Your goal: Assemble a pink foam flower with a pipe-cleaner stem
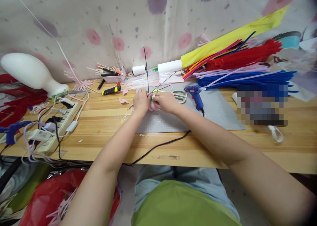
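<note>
Close together over the grey cutting mat (168, 120), both hands are closed at a small pink petalled flower (154, 107) with a bit of green on it. My left hand (141, 102) has its fingers curled around the flower's left side, where a thin dark wire (146, 67) rises upright. From the right, my right hand (165, 102) pinches the flower, and its fingertips hide the exact grip. Just beyond my right hand lie scissors (180, 96), with a blue glue gun (196, 95) beside them. Loose pink petals (123, 101) lie left of my left hand.
A yellow-black utility knife (111, 90) lies behind to the left. Blue pipe cleaners (247, 79) and red ones (245, 57) are piled at the back right. At left stand a white foam head form (27, 69) and a power strip (60, 127). A black cord (158, 146) crosses the front edge.
</note>
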{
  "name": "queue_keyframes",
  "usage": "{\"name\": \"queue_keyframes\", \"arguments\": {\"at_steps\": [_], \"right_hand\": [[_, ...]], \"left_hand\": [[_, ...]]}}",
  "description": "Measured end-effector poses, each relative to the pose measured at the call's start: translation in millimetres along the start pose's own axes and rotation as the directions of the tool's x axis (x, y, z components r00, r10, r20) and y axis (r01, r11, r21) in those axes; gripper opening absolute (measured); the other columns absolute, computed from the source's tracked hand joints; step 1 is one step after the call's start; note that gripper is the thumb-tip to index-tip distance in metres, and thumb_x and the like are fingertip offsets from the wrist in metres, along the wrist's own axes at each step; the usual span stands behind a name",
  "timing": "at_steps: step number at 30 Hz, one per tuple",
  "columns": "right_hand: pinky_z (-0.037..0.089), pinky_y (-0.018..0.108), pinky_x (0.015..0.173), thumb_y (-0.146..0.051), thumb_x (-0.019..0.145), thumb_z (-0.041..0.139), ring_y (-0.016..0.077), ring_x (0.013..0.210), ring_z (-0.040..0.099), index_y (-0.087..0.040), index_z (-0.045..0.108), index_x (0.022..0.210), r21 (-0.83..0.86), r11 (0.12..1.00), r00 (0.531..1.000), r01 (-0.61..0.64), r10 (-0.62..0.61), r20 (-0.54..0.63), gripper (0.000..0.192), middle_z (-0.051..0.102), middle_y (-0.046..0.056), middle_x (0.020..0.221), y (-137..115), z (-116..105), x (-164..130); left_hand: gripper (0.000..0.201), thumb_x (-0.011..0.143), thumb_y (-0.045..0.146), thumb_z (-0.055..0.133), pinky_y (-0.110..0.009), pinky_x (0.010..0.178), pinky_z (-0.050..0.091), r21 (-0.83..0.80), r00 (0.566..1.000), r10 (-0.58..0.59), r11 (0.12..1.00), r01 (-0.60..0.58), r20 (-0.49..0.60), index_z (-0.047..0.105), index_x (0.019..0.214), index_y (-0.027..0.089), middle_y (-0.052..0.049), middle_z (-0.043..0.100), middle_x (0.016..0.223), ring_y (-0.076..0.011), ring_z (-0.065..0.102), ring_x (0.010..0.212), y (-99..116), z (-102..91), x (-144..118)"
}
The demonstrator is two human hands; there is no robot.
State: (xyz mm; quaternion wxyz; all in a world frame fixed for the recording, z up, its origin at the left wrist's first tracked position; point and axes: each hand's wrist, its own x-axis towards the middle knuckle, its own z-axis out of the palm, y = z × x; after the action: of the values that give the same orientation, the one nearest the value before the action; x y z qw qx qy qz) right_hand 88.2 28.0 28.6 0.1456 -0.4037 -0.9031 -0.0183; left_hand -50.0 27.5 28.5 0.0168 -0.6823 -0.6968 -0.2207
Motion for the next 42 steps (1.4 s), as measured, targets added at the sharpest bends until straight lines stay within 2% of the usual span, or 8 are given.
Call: {"name": "queue_keyframes", "arguments": {"at_steps": [6, 11, 16, 21, 26, 35, 39, 42], "right_hand": [[0.026, 0.028, 0.058, -0.029, 0.086, 0.043, 0.0177, 0.085, 0.057, -0.017, 0.069, 0.094, 0.007, 0.993, 0.993, -0.114, 0.114, 0.020, 0.030, 0.066, 0.008, 0.096, 11, 7, -6], [0.026, 0.028, 0.059, -0.026, 0.085, 0.044, 0.0173, 0.087, 0.057, -0.016, 0.070, 0.089, 0.006, 0.998, 0.998, -0.056, 0.056, 0.032, 0.028, 0.066, 0.008, 0.093, 14, 6, -8], [0.026, 0.029, 0.060, -0.025, 0.085, 0.044, 0.0177, 0.087, 0.057, -0.015, 0.070, 0.090, -0.024, 1.000, 0.998, -0.013, 0.015, 0.058, 0.028, 0.066, 0.009, 0.093, 12, 2, -7], [0.027, 0.029, 0.060, -0.025, 0.086, 0.042, 0.0185, 0.087, 0.057, -0.014, 0.069, 0.093, -0.060, 0.998, 0.997, 0.017, -0.013, 0.077, 0.029, 0.066, 0.010, 0.093, 9, -3, -8], [0.029, 0.028, 0.061, -0.027, 0.087, 0.041, 0.0193, 0.085, 0.057, -0.013, 0.069, 0.094, -0.084, 0.996, 0.997, 0.039, -0.033, 0.071, 0.032, 0.065, 0.011, 0.092, 4, -2, -7], [0.030, 0.029, 0.062, -0.026, 0.090, 0.038, 0.0202, 0.088, 0.059, -0.012, 0.067, 0.098, -0.078, 0.997, 0.997, 0.021, -0.015, 0.073, 0.033, 0.066, 0.012, 0.096, -5, -1, -2], [0.027, 0.029, 0.058, -0.026, 0.087, 0.041, 0.0191, 0.086, 0.059, -0.013, 0.068, 0.095, -0.063, 0.998, 0.998, -0.022, 0.026, 0.062, 0.031, 0.067, 0.010, 0.095, 1, 2, -3], [0.026, 0.028, 0.058, -0.028, 0.087, 0.042, 0.0182, 0.085, 0.058, -0.015, 0.069, 0.093, -0.028, 0.999, 0.998, -0.026, 0.027, 0.056, 0.030, 0.067, 0.009, 0.095, 6, 4, -5]], "left_hand": [[0.024, 0.080, 0.043, 0.053, -0.029, 0.068, 0.037, -0.185, 0.994, 0.056, 0.982, -0.038, 0.093, 0.051, 0.074, 0.019, -0.004, 0.057, 0.079, -0.0182, 0.053, 0.078, -19, 1.3, 0], [0.015, 0.069, 0.027, 0.060, -0.026, 0.070, 0.041, -0.407, 0.892, 0.343, 0.890, -0.207, 0.296, 0.055, 0.079, 0.017, -0.001, 0.055, 0.082, -0.0144, 0.052, 0.078, -49, -4.9, 12], [0.015, 0.072, 0.029, 0.055, -0.027, 0.073, 0.041, -0.447, 0.849, 0.454, 0.840, -0.306, 0.271, 0.060, 0.076, 0.016, -0.003, 0.058, 0.086, -0.0151, 0.053, 0.083, -51, -4.5, 20], [0.015, 0.073, 0.028, 0.055, -0.026, 0.070, 0.040, -0.422, 0.908, 0.348, 0.877, -0.227, 0.234, 0.063, 0.070, 0.016, -0.002, 0.061, 0.078, -0.0144, 0.054, 0.077, -40, -1.6, 19], [0.019, 0.076, 0.031, 0.055, -0.029, 0.068, 0.039, -0.221, 0.976, 0.166, 0.966, -0.132, 0.143, 0.065, 0.068, 0.017, -0.005, 0.063, 0.081, -0.0167, 0.055, 0.078, -30, -2.5, 9], [0.021, 0.080, 0.032, 0.051, -0.031, 0.073, 0.040, -0.094, 0.998, -0.031, 0.995, 0.036, 0.057, 0.066, 0.076, 0.019, -0.007, 0.065, 0.094, -0.0205, 0.057, 0.089, -7, -0.4, -4], [0.018, 0.077, 0.031, 0.053, -0.030, 0.070, 0.040, -0.165, 0.974, 0.051, 0.986, -0.013, 0.223, 0.065, 0.075, 0.018, -0.005, 0.065, 0.080, -0.0194, 0.058, 0.078, -14, -9.6, 5], [0.012, 0.071, 0.023, 0.055, -0.028, 0.070, 0.041, -0.339, 0.891, 0.268, 0.930, -0.140, 0.366, 0.065, 0.077, 0.017, -0.002, 0.063, 0.076, -0.0162, 0.056, 0.074, -27, -14.9, 18]]}}
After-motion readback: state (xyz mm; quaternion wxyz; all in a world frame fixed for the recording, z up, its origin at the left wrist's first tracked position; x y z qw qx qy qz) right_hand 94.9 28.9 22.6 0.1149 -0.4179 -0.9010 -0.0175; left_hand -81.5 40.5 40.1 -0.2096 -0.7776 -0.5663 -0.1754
